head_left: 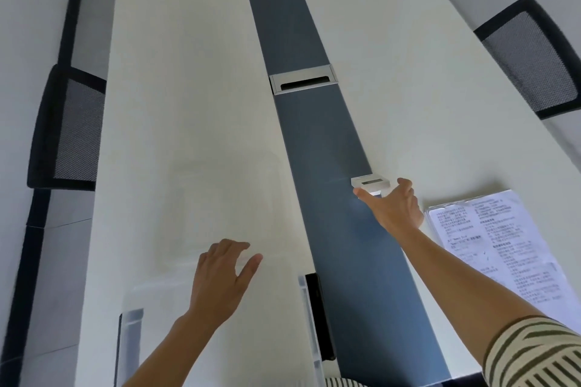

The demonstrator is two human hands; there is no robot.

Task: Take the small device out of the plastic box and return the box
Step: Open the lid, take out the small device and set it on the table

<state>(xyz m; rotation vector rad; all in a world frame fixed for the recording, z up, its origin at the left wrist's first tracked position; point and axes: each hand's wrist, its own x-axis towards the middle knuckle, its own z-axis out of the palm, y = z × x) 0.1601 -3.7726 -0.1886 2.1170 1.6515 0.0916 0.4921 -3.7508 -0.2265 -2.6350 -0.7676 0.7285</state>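
A clear plastic box stands on the white table at the near left, its walls faint and blurred. My left hand lies on the box's far rim with the fingers curled over the edge and the thumb spread. A small white device with a dark slot on top sits at the right edge of the table's blue centre strip. My right hand is stretched out to the device, which lies between the thumb and the fingers.
A black phone lies against the box's right wall. Printed paper sheets lie at the right of the table. A metal cable hatch sits farther up the strip. Black mesh chairs stand at the left and right.
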